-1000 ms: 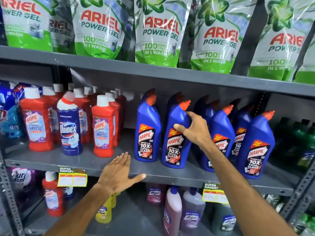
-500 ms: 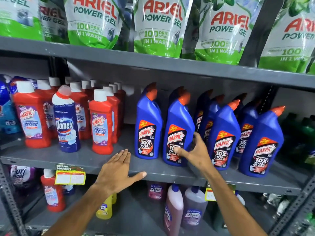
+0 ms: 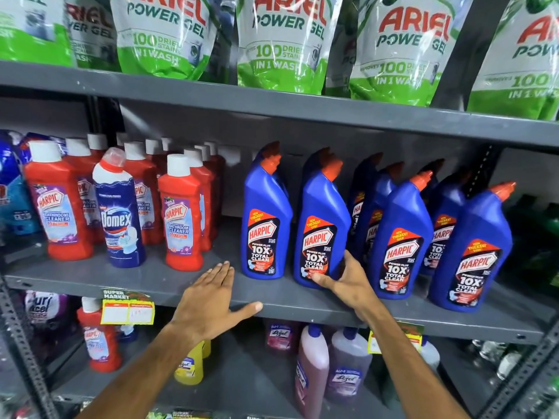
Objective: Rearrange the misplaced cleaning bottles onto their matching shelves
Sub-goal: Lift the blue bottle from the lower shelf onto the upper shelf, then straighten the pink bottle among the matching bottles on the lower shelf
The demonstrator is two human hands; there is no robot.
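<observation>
1. The right hand (image 3: 348,284) gripped the base of a blue Harpic bottle (image 3: 322,225) at centre frame, thumb across the lower label, fingers round its right side.
2. That bottle stood upright on the middle shelf (image 3: 181,285), second in the front row of blue Harpic bottles.
3. The left hand (image 3: 211,303) lay flat and spread on the shelf edge, lower centre, holding nothing.
4. A Domex bottle (image 3: 119,213) stood at left of frame among red Harpic bottles (image 3: 60,204).
5. Ariel pouches (image 3: 281,40) lined the top of the frame.
</observation>
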